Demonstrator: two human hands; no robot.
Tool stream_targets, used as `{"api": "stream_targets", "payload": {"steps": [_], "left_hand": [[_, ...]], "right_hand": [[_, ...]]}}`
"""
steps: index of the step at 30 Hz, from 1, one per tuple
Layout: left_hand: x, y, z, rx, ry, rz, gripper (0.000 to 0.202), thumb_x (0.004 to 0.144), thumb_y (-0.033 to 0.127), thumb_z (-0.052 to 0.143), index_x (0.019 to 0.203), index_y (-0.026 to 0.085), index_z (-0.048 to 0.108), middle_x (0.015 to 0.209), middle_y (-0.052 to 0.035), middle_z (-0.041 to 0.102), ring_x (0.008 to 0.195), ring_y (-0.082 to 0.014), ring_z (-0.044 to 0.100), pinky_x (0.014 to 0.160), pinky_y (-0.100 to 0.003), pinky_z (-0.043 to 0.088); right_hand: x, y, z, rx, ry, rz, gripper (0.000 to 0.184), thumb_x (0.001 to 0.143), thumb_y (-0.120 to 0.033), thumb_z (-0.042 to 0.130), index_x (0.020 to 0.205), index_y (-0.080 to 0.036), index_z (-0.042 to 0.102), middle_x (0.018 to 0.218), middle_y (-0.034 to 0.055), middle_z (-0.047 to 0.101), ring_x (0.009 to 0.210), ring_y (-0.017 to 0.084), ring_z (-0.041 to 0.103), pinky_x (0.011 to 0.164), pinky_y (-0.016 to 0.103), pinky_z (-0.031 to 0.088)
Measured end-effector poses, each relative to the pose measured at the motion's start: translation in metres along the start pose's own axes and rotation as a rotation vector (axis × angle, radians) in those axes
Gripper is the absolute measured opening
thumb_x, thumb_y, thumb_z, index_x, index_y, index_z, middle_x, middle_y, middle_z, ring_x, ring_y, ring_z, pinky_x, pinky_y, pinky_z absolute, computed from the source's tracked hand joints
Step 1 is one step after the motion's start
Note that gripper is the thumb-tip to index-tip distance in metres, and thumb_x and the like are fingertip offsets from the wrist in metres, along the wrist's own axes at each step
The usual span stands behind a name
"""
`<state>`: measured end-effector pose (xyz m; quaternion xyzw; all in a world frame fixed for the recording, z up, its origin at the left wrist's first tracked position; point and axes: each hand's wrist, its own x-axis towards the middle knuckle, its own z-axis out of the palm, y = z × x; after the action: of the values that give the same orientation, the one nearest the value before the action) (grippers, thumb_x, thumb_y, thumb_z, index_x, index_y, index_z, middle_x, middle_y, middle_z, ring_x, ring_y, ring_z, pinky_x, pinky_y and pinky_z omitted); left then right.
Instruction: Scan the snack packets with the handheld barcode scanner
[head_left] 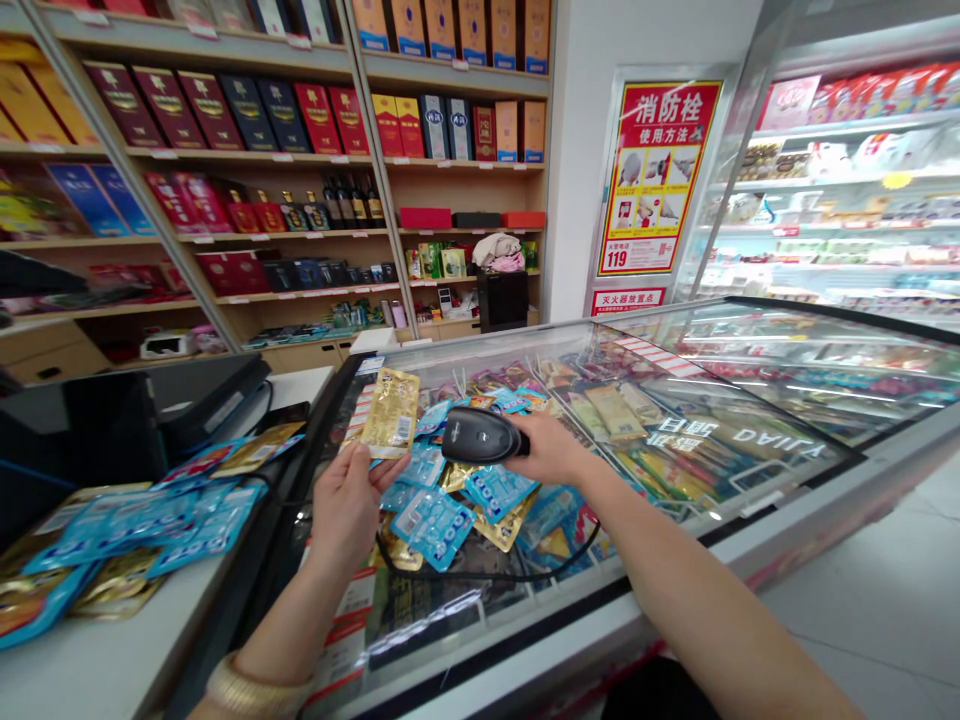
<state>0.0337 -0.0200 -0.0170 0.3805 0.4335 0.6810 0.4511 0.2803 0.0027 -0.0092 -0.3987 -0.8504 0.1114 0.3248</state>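
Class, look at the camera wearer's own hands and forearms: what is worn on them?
The left hand and right hand wear no gloves. No sleeve shows on the left forearm or right forearm. A wide, pale gold, textured band circles the left one.

Left hand [346, 500] in a thumb-over-fingers pinch, left forearm [296, 610] angled up from bottom left; right hand [551, 448] curled in a grip, right forearm [697, 580] slanting in from lower right, hands apart.
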Motion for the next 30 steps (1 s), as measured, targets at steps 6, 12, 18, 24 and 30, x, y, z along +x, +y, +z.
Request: {"api": "stream_targets", "payload": {"steps": [6, 12, 18, 24, 30], "left_hand": [[0.001, 0.0, 0.0, -0.016, 0.02, -0.011, 0.033, 0.083, 0.031, 0.055, 0.109, 0.013, 0.061, 0.101, -0.0094, 0.07, 0.086, -0.0197, 0.07, 0.094, -0.044, 0.054], [0.0, -0.001, 0.001, -0.026, 0.022, -0.018, 0.033, 0.083, 0.032, 0.056, 0.109, 0.012, 0.061, 0.101, -0.009, 0.071, 0.084, -0.0177, 0.07, 0.095, -0.041, 0.053], [0.008, -0.016, -0.013, 0.311, -0.049, 0.182, 0.044, 0.083, 0.046, 0.053, 0.113, 0.015, 0.063, 0.107, -0.0113, 0.071, 0.094, -0.0242, 0.069, 0.095, -0.046, 0.052], [0.005, -0.033, -0.017, 1.037, -0.435, 0.57, 0.039, 0.088, 0.033, 0.046, 0.118, 0.017, 0.065, 0.127, -0.013, 0.063, 0.123, -0.0265, 0.055, 0.107, -0.048, 0.041], [0.012, -0.023, -0.024, 1.185, -0.36, 0.717, 0.042, 0.088, 0.037, 0.047, 0.122, 0.019, 0.062, 0.131, -0.0134, 0.06, 0.124, -0.0266, 0.053, 0.105, -0.048, 0.042]], "right_hand": [[0.0, -0.001, 0.0, -0.023, -0.005, 0.006, 0.018, 0.069, -0.022, 0.067, 0.087, -0.019, 0.066, 0.08, 0.0024, 0.07, 0.073, 0.017, 0.063, 0.066, 0.024, 0.041], [0.001, 0.001, 0.002, -0.011, -0.01, 0.002, 0.019, 0.069, -0.022, 0.066, 0.088, -0.019, 0.066, 0.079, 0.0022, 0.07, 0.073, 0.017, 0.063, 0.066, 0.023, 0.042], [0.0, 0.008, 0.0, 0.001, 0.092, -0.006, 0.021, 0.067, -0.021, 0.065, 0.089, -0.02, 0.066, 0.082, 0.0038, 0.071, 0.076, 0.02, 0.065, 0.069, 0.026, 0.046], [-0.002, 0.019, -0.004, 0.017, 0.267, 0.007, 0.018, 0.068, -0.024, 0.061, 0.085, -0.018, 0.065, 0.08, 0.005, 0.07, 0.074, 0.021, 0.063, 0.067, 0.028, 0.047], [-0.003, 0.022, -0.002, 0.023, 0.309, -0.041, 0.017, 0.07, -0.027, 0.059, 0.082, -0.017, 0.065, 0.079, 0.0057, 0.07, 0.069, 0.019, 0.062, 0.065, 0.027, 0.046]]}}
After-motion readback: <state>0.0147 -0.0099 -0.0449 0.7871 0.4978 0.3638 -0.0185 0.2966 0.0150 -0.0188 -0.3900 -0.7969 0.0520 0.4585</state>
